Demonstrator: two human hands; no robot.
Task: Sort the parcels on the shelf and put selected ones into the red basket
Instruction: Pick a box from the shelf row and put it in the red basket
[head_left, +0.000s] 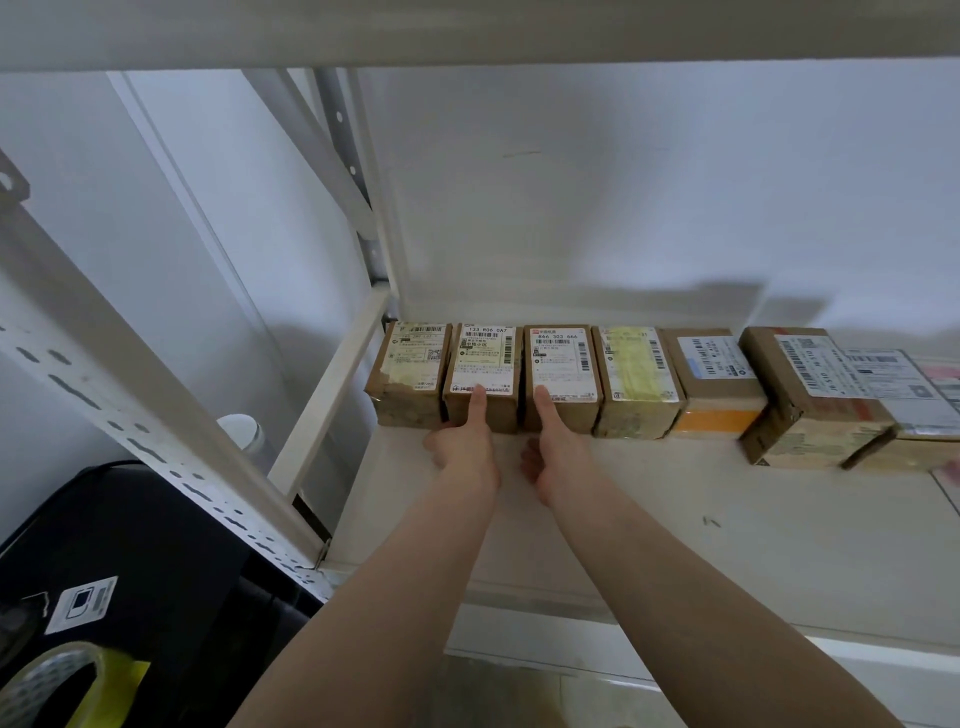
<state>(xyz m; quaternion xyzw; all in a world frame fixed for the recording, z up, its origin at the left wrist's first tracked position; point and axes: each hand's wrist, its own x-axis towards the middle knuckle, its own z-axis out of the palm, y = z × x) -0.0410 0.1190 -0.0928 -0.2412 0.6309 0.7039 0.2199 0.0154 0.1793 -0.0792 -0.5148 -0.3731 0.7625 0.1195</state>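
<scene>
A packed row of parcels (571, 379) blocks the back of the shelf board (701, 519), touching side to side. Bare board lies open in the lower right of the frame. The slotted upright (130, 415) bars the left side.

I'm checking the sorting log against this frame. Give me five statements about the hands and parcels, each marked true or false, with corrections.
1. The left hand touches the second parcel from the left. True.
2. The right hand lifts a parcel off the shelf. False: its finger lies on the third parcel, which stands in the row.
3. The parcels stand in one row at the back. True.
4. A red basket stands on the shelf. False: none is in view.
5. Every parcel carries a printed label. True.
</scene>
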